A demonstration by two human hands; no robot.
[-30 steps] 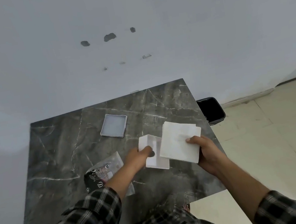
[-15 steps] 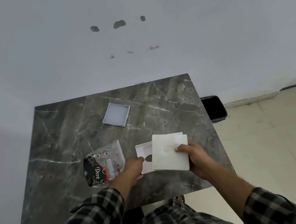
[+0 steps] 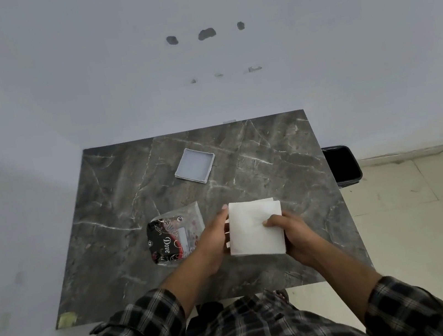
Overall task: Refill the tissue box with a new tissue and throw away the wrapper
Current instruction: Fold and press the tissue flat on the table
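Note:
My right hand (image 3: pixel 293 232) grips a white stack of tissues (image 3: pixel 253 229) by its right edge, thumb on top, just above the near middle of the table. The stack covers the white tissue box (image 3: pixel 229 244); only thin white slivers of the box show between my fingers. My left hand (image 3: pixel 213 240) holds that box from the left side, fingers against its edge. The empty wrapper (image 3: pixel 174 237), clear plastic with black and red "Dove" print, lies flat on the table just left of my left hand.
A pale grey square lid (image 3: pixel 195 165) lies at the back middle of the dark marble table (image 3: pixel 277 159). A black bin (image 3: pixel 341 163) stands on the floor by the table's right edge. A wall rises behind the table.
The tissue stack has come down over the box and now hides nearly all of it. My left hand has shifted along the box's left side. The camera view has shifted.

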